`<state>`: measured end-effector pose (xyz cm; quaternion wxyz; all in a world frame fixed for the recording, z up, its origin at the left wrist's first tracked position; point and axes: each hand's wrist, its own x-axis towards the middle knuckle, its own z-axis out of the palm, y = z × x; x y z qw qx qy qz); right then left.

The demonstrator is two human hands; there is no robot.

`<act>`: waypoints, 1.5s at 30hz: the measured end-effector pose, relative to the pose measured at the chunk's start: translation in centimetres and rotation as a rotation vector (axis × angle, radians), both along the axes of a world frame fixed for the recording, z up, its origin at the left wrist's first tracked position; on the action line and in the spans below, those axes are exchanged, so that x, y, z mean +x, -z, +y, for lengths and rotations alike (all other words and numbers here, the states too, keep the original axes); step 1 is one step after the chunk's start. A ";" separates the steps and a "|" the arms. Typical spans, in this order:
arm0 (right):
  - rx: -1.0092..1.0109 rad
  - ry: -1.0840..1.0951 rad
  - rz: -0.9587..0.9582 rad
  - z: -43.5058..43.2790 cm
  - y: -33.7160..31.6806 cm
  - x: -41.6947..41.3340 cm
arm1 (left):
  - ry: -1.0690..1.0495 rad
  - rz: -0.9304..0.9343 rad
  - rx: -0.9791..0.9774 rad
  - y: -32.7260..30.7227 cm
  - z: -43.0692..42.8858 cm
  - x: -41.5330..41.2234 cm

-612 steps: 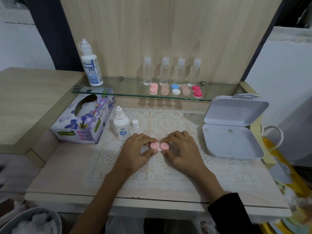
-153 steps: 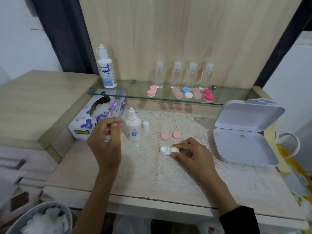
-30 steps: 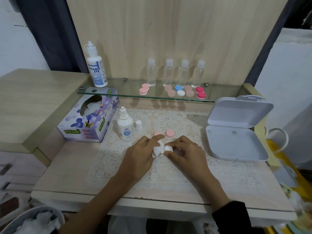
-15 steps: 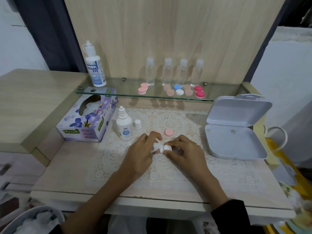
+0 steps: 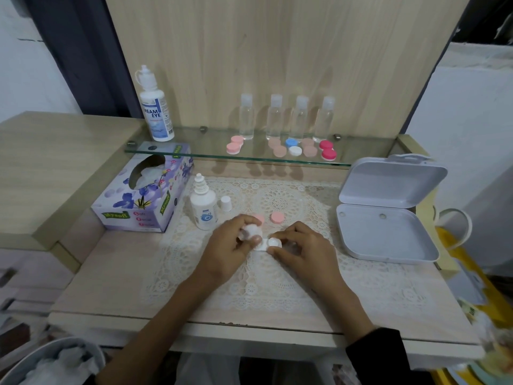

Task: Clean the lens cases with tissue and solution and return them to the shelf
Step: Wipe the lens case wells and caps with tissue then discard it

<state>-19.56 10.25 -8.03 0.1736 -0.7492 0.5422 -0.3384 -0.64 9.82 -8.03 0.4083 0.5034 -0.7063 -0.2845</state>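
Tissue (image 5: 147, 173) in box (image 5: 138, 209), wads (image 5: 66, 362) in bin (image 5: 63, 340)

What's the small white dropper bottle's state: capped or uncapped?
Uncapped. The small white dropper bottle shows a bare nozzle; its white cap stands beside it.

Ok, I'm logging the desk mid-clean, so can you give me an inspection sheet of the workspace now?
Surface: lace mat on a wooden table.
Job's things: open white lens case, two pink caps behind it, uncapped solution bottle, tissue box; five closed cases on the glass shelf.
Clutter: open white box, right; bin of crumpled tissues, lower left.
Hands: left hand holds a tissue wad against the case; right hand pinches the case.
Cables: nothing seen.
Surroundings: wooden back panel.
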 end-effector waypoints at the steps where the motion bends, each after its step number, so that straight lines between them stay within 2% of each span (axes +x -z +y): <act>1: -0.001 -0.001 -0.002 0.0 0.0 0.0 | 0.062 -0.091 0.006 -0.2 -0.1 0.1; 3: -0.005 -0.004 0.000 0.0 0.0 0.1 | 0.141 -0.228 -0.010 -0.7 -0.5 0.4; 7: -0.005 -0.004 0.000 0.0 0.0 0.0 | 0.109 -0.312 -0.039 -1.7 -0.9 0.5; 14: -0.007 -0.005 -0.004 0.0 0.1 0.0 | -0.095 -0.255 -0.055 -1.3 0.0 0.2; 23: -0.008 -0.013 -0.025 0.1 0.1 -0.1 | -0.228 -0.250 -0.218 0.1 0.9 0.6; 28: -0.024 0.020 -0.102 0.1 0.0 0.0 | -0.216 0.064 -0.066 0.5 1.2 1.4; 33: 0.007 0.027 -0.213 0.2 -0.1 -0.1 | -0.092 0.637 0.398 -2.1 1.0 1.0; 35: 0.017 0.031 -0.235 0.2 -0.1 0.0 | -0.040 0.750 0.553 -3.1 1.2 0.7; 37: 0.009 0.028 -0.239 0.2 -0.1 0.0 | -0.012 0.780 0.607 -3.4 1.3 0.6; 40: 0.001 0.022 -0.253 0.1 -0.1 -0.1 | -0.010 0.768 0.515 -2.9 1.1 0.2; 43: 0.017 0.019 -0.228 0.2 -0.1 -0.1 | -0.092 0.682 0.212 -1.7 1.0 -0.2; 45: 0.011 0.022 -0.160 0.3 -0.1 0.1 | -0.108 0.509 0.022 -1.2 1.2 -0.4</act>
